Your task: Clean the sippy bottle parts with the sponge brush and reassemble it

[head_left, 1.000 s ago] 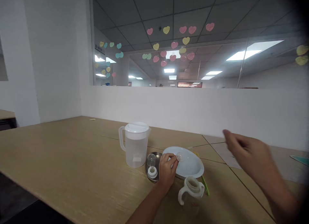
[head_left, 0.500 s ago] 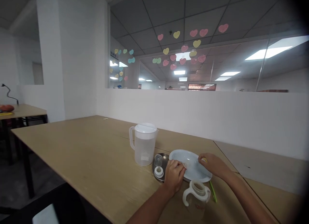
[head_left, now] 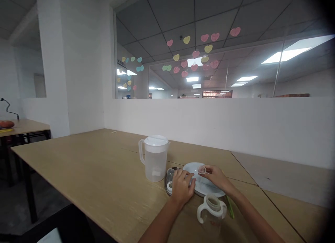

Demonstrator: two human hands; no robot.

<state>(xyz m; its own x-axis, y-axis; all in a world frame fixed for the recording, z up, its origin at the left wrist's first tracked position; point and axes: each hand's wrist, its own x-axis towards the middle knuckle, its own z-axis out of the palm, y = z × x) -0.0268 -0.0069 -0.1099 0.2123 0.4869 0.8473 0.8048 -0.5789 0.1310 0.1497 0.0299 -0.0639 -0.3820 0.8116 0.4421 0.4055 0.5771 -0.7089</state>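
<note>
My right hand pinches a small clear round bottle teat above the white oval dish. To its left, my left hand hovers by the dish's near-left rim with fingers apart and nothing visible in them. Behind that hand lies a round metal tray, mostly covered. On the tray sit a clear dome cap and a white screw ring, the ring partly hidden. A clear baby bottle with a white two-handled collar stands uncapped in front of the dish.
A lidded translucent jug stands left of the tray. Beside the bottle lies a green strip-like tool, partly hidden. The wooden table backs onto a white wall under a window. A black chair is at lower left.
My right hand came in from the far right to the dish and now has the teat, which was in my left hand. The left hand has loosened its fingers. The view has turned left.
</note>
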